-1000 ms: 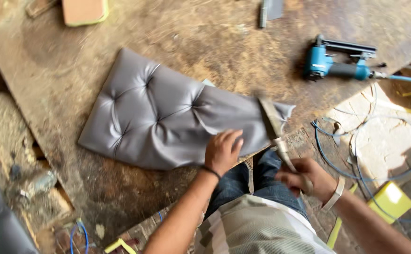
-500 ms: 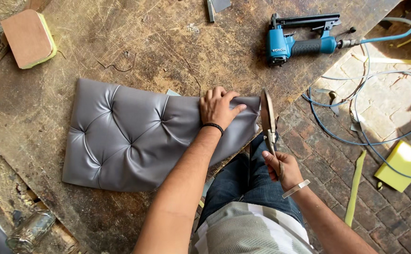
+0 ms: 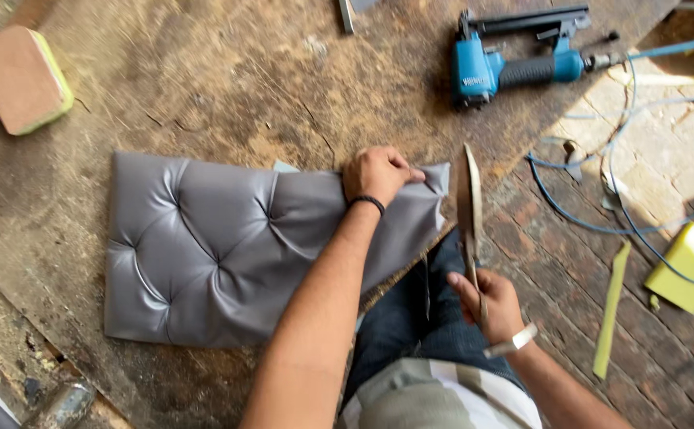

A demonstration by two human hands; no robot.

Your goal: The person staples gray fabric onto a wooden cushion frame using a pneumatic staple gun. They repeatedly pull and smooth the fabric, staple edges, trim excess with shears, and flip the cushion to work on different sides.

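Right, my left hand (image 3: 378, 173) is pressed down on the far right corner of the grey tufted cushion panel (image 3: 228, 250), fingers curled and pinching the loose flap of grey vinyl there, pulling it taut over the edge of the scarred wooden board (image 3: 204, 87). My right hand (image 3: 490, 303) is closed tight around the handles of the big scissors (image 3: 470, 214), blades pointing away from me and closed as far as I can tell, just beside that flap but not touching it. By my reckoning the tufting is done: the buttons and folds are all set across the panel, and what's left is this spare vinyl at the right end. Nothing cut yet that I can see. As for packages and labels: the blue pneumatic stapler (image 3: 514, 67) lies at the top right with a small pale label on its body, an air hose (image 3: 641, 214) trailing off. A yellow-edged sanding block (image 3: 21, 78) sits top left; a flat yellow packet (image 3: 692, 266) lies on the brick floor (image 3: 649, 349) at right.
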